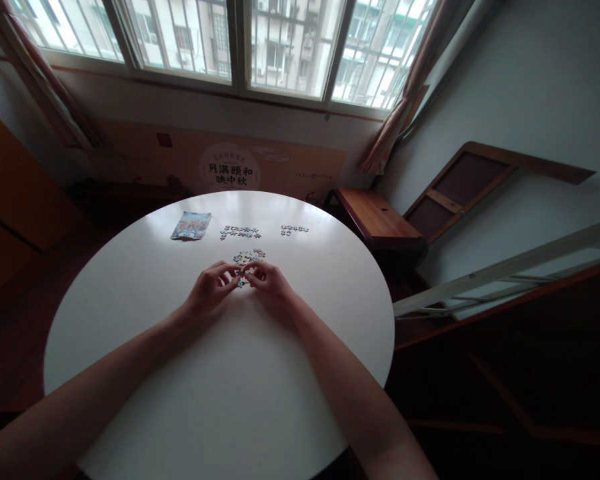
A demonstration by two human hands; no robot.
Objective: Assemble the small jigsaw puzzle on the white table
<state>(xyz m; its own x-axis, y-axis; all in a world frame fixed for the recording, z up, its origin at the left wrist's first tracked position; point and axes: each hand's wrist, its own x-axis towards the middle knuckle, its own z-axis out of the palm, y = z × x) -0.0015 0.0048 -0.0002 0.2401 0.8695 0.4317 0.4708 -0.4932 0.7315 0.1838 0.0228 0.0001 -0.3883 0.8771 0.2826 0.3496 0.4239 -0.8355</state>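
Observation:
Both my hands rest on a round white table (pixel 220 373) near its middle. My left hand (pixel 211 285) and my right hand (pixel 269 280) meet fingertip to fingertip, each pinched on small jigsaw pieces (pixel 241 277) held between them. Just beyond the fingers lies a small joined cluster of puzzle pieces (pixel 249 256). Farther back are two loose groups of pieces, one group (pixel 240 233) in the middle and a smaller group (pixel 294 230) to its right. A colourful picture card (pixel 191 225) lies at the back left.
A wooden bench (pixel 377 217) stands behind the table at the right, below a curtain. A wooden frame (pixel 460 187) leans on the right wall. A printed cardboard panel (pixel 230 167) runs under the barred windows. Dark wooden furniture fills the left side.

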